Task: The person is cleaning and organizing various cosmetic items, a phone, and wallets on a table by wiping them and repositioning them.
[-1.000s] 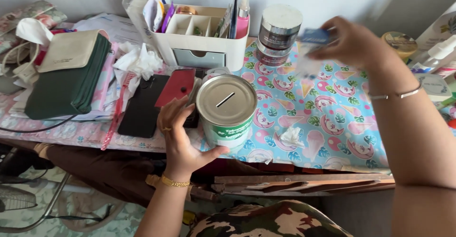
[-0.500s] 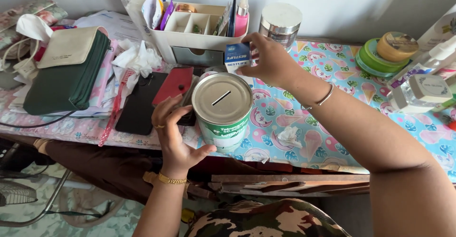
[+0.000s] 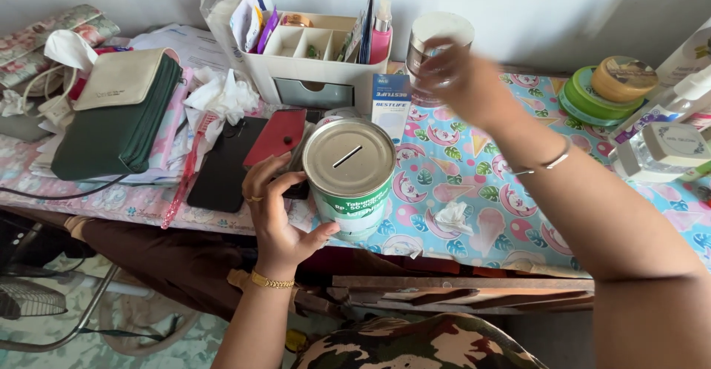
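My left hand (image 3: 278, 213) grips the side of a round tin money bank (image 3: 348, 173) with a slotted metal lid and a green and white label; the tin stands at the table's front edge. My right hand (image 3: 466, 80) is blurred and raised over the back of the table, fingers apart with nothing in them, just in front of a glass jar (image 3: 437, 32) with a white lid. A small blue and white carton (image 3: 390, 106) stands upright between the tin and a white desk organizer (image 3: 311, 80), apart from both hands.
A red case (image 3: 278, 136) and a black phone (image 3: 222, 165) lie left of the tin. A green wallet (image 3: 118, 125) sits far left. A crumpled tissue (image 3: 453, 217) lies on the patterned tablecloth (image 3: 518, 213). Stacked round tins (image 3: 592, 99) and a capped bottle (image 3: 663, 151) stand at right.
My right hand carried the small carton from the right to the organizer, set it standing there and let go, then moved back toward the jar. My left hand kept hold of the tin.
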